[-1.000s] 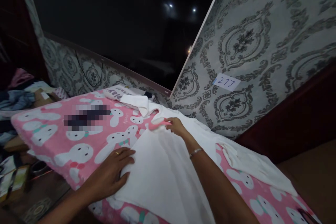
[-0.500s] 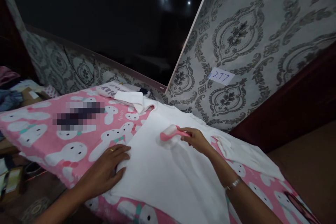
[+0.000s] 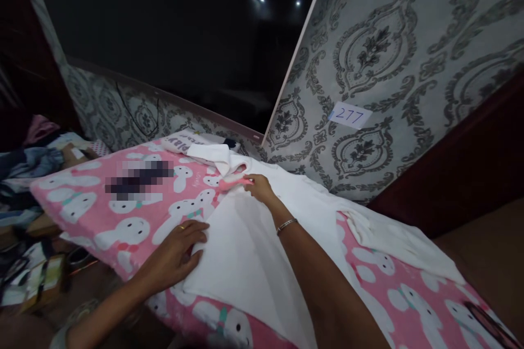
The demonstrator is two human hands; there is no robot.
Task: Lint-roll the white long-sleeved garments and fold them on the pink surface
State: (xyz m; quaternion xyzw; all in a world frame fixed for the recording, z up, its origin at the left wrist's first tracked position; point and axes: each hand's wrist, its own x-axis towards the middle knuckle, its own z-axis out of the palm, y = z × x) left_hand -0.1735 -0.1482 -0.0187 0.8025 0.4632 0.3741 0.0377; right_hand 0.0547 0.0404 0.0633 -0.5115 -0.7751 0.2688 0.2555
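Note:
A white long-sleeved top (image 3: 241, 251) lies spread over a pink blanket (image 3: 137, 196) printed with white cartoon figures. My right hand (image 3: 258, 188) is closed round the pink handle of a lint roller (image 3: 234, 181), near the neckline at the far left of the top. The roller head is blurred and partly hidden against the fabric. My left hand (image 3: 180, 248), with a ring on one finger, rests on the near left edge of the top. Its fingers are stretched out and hold nothing.
Folded clothing with printed letters (image 3: 192, 142) lies at the back, below a large dark screen (image 3: 176, 38). A card marked 277 (image 3: 351, 115) is on the patterned wall. Heaped clothes (image 3: 33, 163) and boxes (image 3: 45, 283) fill the left side.
My right hand has moved the lint roller up and left, from the middle of the top to its neckline. My left hand stays at the edge. The view has shifted slightly.

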